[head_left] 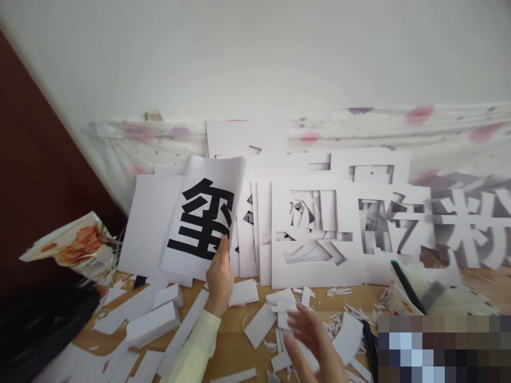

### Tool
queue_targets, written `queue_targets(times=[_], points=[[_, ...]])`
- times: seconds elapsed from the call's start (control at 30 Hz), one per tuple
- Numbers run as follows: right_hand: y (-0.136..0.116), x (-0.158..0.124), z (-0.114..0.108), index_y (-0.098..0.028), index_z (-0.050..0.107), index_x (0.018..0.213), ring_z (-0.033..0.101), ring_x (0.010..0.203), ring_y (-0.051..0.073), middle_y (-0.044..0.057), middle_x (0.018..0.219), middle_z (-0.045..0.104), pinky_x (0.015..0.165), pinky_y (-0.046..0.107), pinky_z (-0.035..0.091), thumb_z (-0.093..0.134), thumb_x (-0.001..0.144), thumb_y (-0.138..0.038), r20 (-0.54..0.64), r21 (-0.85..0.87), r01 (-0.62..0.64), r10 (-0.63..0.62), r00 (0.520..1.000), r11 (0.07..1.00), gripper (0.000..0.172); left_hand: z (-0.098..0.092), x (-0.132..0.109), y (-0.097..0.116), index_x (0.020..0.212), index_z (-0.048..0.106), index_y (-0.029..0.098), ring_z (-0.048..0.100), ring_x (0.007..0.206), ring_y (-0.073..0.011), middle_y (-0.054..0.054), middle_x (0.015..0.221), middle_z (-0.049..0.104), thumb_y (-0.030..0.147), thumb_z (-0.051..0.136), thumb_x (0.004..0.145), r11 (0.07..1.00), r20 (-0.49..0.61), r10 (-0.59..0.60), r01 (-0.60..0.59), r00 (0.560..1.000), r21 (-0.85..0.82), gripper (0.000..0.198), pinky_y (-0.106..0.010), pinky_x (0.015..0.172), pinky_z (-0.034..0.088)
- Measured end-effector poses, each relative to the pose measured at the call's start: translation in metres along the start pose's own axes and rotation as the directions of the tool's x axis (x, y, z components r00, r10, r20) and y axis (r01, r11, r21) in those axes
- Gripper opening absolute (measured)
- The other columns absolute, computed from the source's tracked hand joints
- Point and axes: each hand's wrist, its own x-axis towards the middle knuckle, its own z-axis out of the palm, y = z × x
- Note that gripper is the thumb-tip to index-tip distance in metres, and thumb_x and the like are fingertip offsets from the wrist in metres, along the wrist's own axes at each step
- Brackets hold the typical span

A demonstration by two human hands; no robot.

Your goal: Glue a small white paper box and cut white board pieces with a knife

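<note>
My left hand [220, 277] is closed on the lower right edge of a white paper sheet [178, 263] printed with a large black Chinese character. That sheet stands nearly upright and bends along its right side. Behind it on the left leans a plain white sheet [147, 223]. My right hand [317, 346], slightly blurred, hangs over paper scraps [261, 325] with thumb and fingers apart and nothing held. To the right of the printed sheet stand several white sheets [315, 274] with characters cut out of them.
Paper offcuts and small white boxes [154, 322] litter the wooden tabletop [235, 348]. At left are a food packet [88, 244] and a black bag [51, 330]. A cut-out paper character [465, 229] stands at right, near a paper cup [399, 300]. Plastic sheeting [447, 130] lines the wall. The lower right corner is pixelated.
</note>
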Motion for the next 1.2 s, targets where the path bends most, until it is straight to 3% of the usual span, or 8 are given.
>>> queue_targets(times=[0.13,0.27,0.37,0.47,0.6,0.8,1.0,1.2], points=[[-0.048,0.093,0.054,-0.018,0.033,0.160,0.070,0.123,0.034,0.024,0.145,0.063,0.091,0.047,0.064,0.069,0.093,-0.050,0.056,0.137,-0.019,0.011,0.998,0.990,0.082,0.009,-0.019,0.032,0.164,0.029,0.022,0.044,0.151,-0.0281,-0.011,0.165,0.044,0.015,0.032,0.102,0.994,0.075,0.067,-0.060,0.995,-0.089,0.063,-0.045,0.116,0.051],[-0.061,0.166,0.081,-0.016,0.069,0.121,0.076,0.105,0.034,0.018,0.112,0.079,0.089,0.048,0.061,0.056,0.094,-0.046,-0.022,0.037,-0.072,0.073,0.997,0.997,0.043,-0.001,-0.027,0.062,0.160,0.040,0.024,0.048,0.149,-0.0260,-0.010,0.160,0.052,0.023,0.038,0.102,0.956,0.180,0.240,-0.200,0.954,-0.214,0.058,-0.046,0.120,0.048],[-0.056,0.190,0.058,-0.020,0.073,0.090,0.075,0.093,0.036,0.015,0.089,0.080,0.083,0.049,0.058,0.051,0.090,-0.049,-0.119,-0.012,-0.083,0.081,0.990,0.996,0.036,-0.036,-0.002,0.053,0.144,0.061,0.028,0.060,0.139,-0.0247,-0.006,0.149,0.065,0.037,0.048,0.101,0.937,0.220,0.294,-0.235,0.930,-0.257,0.045,-0.041,0.113,0.054],[-0.057,0.202,0.015,-0.022,0.070,0.076,0.073,0.086,0.038,0.012,0.077,0.077,0.076,0.048,0.056,0.057,0.081,-0.053,-0.196,-0.040,-0.077,0.068,0.978,0.996,0.034,-0.077,0.053,0.020,0.147,0.056,0.022,0.060,0.137,-0.0268,-0.013,0.147,0.064,0.035,0.031,0.107,0.988,0.086,0.046,-0.032,0.995,-0.151,0.049,-0.049,0.115,0.051],[-0.071,0.215,-0.022,-0.022,0.067,0.068,0.071,0.077,0.035,0.010,0.069,0.074,0.067,0.043,0.052,0.065,0.075,-0.057,-0.258,-0.036,-0.078,0.066,0.964,0.996,0.036,-0.095,0.125,-0.021,0.162,0.025,0.010,0.031,0.153,-0.0487,-0.030,0.168,0.028,0.037,0.069,0.093,0.950,-0.112,-0.303,0.309,0.946,0.035,0.085,-0.075,0.116,0.036],[-0.079,0.227,-0.015,-0.020,0.069,0.070,0.072,0.081,0.034,0.011,0.074,0.077,0.069,0.043,0.054,0.070,0.077,-0.054,-0.257,0.078,-0.026,0.045,0.965,0.997,0.035,-0.086,0.132,-0.038,0.145,0.053,0.021,0.060,0.129,-0.0326,-0.014,0.150,0.054,0.038,0.069,0.097,0.902,-0.141,-0.379,0.399,0.915,0.165,0.053,-0.058,0.106,0.053],[-0.082,0.246,0.045,-0.016,0.077,0.094,0.074,0.103,0.036,0.014,0.097,0.080,0.088,0.046,0.057,0.063,0.088,-0.050,-0.180,0.226,0.068,-0.027,0.983,0.972,0.037,-0.125,0.093,-0.050,0.159,0.035,0.021,0.057,0.135,-0.0369,-0.018,0.160,0.044,0.038,0.061,0.101,0.930,-0.237,-0.234,0.288,0.943,0.230,0.066,-0.060,0.109,0.051],[-0.087,0.246,0.174,-0.016,0.071,0.109,0.073,0.101,0.023,0.007,0.108,0.076,0.092,0.044,0.059,0.066,0.101,-0.038,0.078,0.309,0.026,-0.053,0.996,0.951,0.025,-0.134,0.071,-0.050,0.163,0.013,0.000,0.051,0.142,-0.0487,-0.039,0.160,0.035,0.036,0.045,0.103,0.935,-0.329,-0.110,0.211,0.938,0.287,0.077,-0.061,0.108,0.051]])
